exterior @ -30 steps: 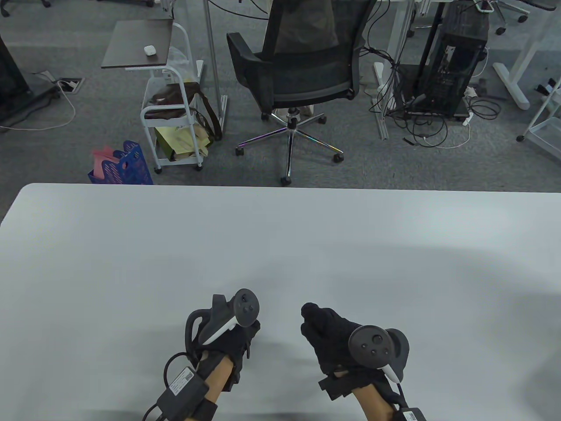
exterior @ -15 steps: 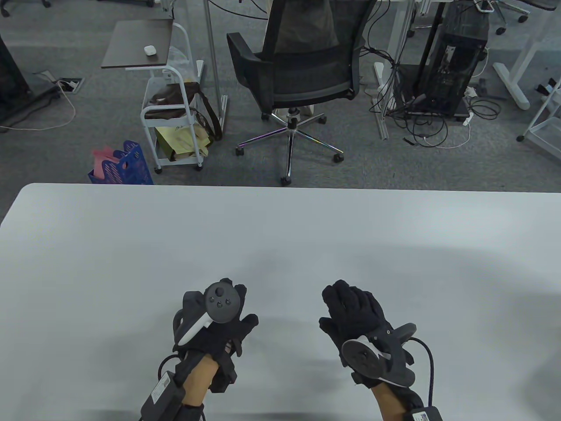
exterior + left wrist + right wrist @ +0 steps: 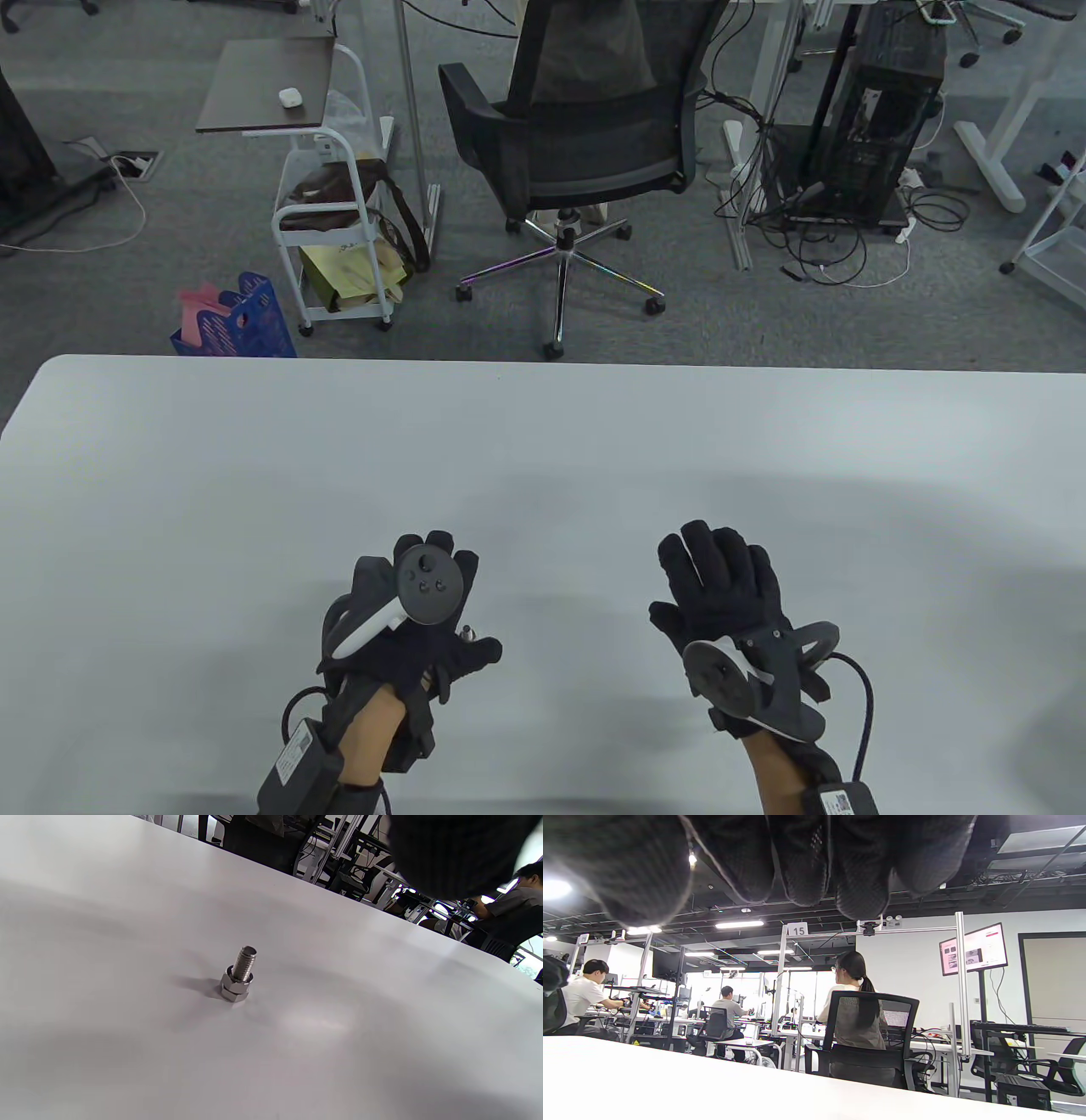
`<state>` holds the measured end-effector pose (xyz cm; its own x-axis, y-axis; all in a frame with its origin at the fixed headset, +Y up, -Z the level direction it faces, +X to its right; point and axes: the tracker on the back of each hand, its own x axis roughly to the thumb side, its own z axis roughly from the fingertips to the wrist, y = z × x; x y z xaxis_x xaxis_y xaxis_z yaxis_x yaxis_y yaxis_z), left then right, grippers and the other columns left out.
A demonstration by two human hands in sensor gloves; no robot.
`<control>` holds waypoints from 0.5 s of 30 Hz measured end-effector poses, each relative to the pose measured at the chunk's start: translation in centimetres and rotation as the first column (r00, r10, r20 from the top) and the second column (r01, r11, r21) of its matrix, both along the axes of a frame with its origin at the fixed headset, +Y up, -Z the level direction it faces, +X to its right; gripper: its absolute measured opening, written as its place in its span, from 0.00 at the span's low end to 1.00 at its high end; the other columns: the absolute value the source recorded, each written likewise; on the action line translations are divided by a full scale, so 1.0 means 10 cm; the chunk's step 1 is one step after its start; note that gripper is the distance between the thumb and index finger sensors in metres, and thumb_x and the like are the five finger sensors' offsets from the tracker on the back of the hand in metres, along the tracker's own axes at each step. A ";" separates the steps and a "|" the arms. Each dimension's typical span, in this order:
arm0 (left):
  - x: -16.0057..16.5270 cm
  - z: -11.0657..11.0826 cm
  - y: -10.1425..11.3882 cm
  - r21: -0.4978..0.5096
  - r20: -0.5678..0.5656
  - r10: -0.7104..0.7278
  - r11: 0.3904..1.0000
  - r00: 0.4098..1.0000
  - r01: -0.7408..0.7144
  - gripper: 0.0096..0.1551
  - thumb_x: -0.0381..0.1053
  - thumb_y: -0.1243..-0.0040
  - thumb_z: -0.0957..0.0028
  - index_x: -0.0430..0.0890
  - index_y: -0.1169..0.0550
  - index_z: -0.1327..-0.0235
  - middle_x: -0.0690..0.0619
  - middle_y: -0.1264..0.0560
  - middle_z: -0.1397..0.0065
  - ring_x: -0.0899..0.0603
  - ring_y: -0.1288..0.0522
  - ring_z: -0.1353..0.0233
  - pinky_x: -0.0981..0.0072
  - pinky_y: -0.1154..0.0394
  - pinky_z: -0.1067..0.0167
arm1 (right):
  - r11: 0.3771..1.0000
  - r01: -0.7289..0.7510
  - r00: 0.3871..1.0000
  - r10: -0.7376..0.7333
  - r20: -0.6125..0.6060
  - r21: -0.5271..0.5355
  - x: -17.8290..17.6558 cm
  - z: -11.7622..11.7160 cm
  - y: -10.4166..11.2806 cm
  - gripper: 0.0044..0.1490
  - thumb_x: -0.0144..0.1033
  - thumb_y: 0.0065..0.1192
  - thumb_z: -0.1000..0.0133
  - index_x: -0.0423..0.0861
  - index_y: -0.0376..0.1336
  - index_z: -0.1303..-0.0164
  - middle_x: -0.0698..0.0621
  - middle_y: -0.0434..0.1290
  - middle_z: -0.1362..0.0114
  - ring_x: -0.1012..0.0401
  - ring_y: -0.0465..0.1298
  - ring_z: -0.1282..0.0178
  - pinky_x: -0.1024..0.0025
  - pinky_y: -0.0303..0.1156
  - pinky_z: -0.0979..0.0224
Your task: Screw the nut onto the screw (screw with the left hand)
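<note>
Bright overhead strip lights (image 3: 739, 924) wash the white bench (image 3: 543, 475) — soft shadows, mild glare, gloved fingers (image 3: 801, 861) blurred close-up.

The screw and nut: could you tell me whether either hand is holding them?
Neither: the screw with its nut stands free on the table.

Table view: high above the near edge, looking down and forward over the bench (image 3: 543, 458) to the office floor beyond.
Left wrist view: low, tilted, close over the bench surface (image 3: 127, 899).
Right wrist view: near bench level, facing outward into the room, fingers (image 3: 801, 861) along the top edge.
Shared: the white bench top.
</note>
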<state>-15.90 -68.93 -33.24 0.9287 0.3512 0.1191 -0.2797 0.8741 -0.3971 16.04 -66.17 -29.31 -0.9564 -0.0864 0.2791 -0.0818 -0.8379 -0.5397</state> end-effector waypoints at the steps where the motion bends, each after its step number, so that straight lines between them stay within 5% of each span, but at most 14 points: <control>1: 0.00 0.00 0.00 -0.007 0.003 -0.007 1.000 1.000 0.007 0.64 0.71 0.38 0.66 0.53 0.52 0.19 0.51 0.68 0.16 0.34 0.71 0.14 0.28 0.74 0.27 | 1.000 -0.007 1.000 0.007 0.006 0.001 0.01 0.00 0.00 0.44 0.59 0.67 0.57 0.54 0.63 0.30 0.48 0.64 0.19 0.41 0.72 0.25 0.40 0.67 0.26; 15: 0.01 0.02 -0.01 -0.051 -0.008 -0.054 0.997 0.999 0.054 0.66 0.71 0.38 0.67 0.53 0.55 0.20 0.51 0.70 0.16 0.35 0.73 0.15 0.28 0.76 0.29 | 1.000 -0.019 1.000 0.019 0.015 -0.011 0.01 0.01 0.01 0.45 0.60 0.67 0.57 0.54 0.63 0.30 0.47 0.64 0.19 0.41 0.72 0.25 0.39 0.66 0.25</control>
